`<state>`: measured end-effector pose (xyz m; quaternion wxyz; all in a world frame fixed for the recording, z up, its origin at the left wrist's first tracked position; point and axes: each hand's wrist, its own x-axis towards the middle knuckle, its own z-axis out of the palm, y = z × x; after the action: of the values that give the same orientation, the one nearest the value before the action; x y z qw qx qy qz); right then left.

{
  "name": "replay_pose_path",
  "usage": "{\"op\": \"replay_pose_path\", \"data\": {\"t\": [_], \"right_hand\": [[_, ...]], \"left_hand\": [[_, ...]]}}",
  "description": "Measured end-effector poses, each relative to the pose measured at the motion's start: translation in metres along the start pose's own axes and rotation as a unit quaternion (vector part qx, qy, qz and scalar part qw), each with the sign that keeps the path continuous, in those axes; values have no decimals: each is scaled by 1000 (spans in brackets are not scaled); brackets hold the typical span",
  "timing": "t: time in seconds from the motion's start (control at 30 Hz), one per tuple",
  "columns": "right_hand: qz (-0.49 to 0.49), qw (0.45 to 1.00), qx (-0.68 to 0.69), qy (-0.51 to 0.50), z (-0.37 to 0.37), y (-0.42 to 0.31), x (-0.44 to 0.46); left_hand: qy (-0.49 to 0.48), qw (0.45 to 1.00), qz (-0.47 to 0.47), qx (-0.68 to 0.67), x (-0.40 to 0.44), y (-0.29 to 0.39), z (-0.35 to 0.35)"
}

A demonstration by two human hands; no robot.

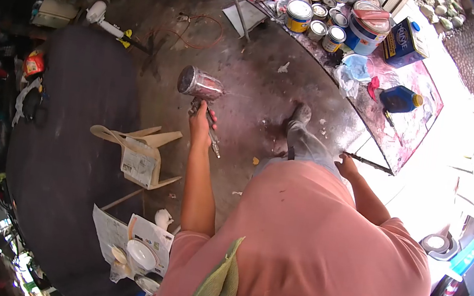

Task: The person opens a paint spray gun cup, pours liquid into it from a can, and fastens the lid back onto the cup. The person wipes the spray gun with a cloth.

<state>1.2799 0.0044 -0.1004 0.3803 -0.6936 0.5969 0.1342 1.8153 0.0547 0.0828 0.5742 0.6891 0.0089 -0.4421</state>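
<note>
My left hand (201, 123) is closed around the grip of a spray gun (211, 138), held out over the floor. The gun's paint-stained metal cup (205, 84) lies tipped sideways beyond my fingers. My right hand (346, 165) is low by my right side, near the dark front edge of a paint-stained table (414, 133). Its fingers look loosely bent and apart, with nothing plainly in them. Whether they touch the table edge, I cannot tell.
Paint cans (299, 16), a PRIME can (406, 43) and a blue bottle (400, 100) crowd the table. To my left are a plastic chair (142, 156), a dark-covered bulky shape (70, 167) and newspaper (100, 238). A thin hose (206, 47) lies on the floor (252, 126).
</note>
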Motion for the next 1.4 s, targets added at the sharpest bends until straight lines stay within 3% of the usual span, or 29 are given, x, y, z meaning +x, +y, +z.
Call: {"op": "replay_pose_path", "data": {"t": [0.13,0.23,0.33,0.37,0.5,0.6,0.63,0.73,0.77,0.97,1.07,1.23,1.4], "right_hand": [[-4,1000,20,-12,-5,-5,25],[21,990,137,-37,-7,-15,54],[49,944,313,-93,-33,-47,63],[-9,960,269,-76,-26,-39,84],[55,945,276,-167,-119,-87,95],[28,937,300,-178,-151,-99,118],[23,952,249,-175,-166,-110,119],[-76,987,119,-83,-156,-111,140],[-47,986,105,-122,-158,-107,149],[-92,977,154,-118,-175,-108,158],[-109,985,67,-120,-206,-132,153],[-166,967,155,-111,-277,-215,145],[-240,945,223,-2,-319,-303,153]], "left_hand": [[5,1000,18,15,13,34,33],[10,998,31,54,21,51,53],[2,995,20,95,27,47,70],[3,994,5,105,27,42,79],[-7,993,-1,121,32,30,118],[-2,993,-2,117,38,32,145],[-14,993,-12,118,40,34,150],[-33,998,-10,47,45,35,177],[-23,999,-8,43,49,37,186],[-21,1000,11,14,79,40,200],[-53,998,17,-7,97,50,209],[-39,998,46,1,111,88,221],[-82,994,54,44,182,111,205]]}}
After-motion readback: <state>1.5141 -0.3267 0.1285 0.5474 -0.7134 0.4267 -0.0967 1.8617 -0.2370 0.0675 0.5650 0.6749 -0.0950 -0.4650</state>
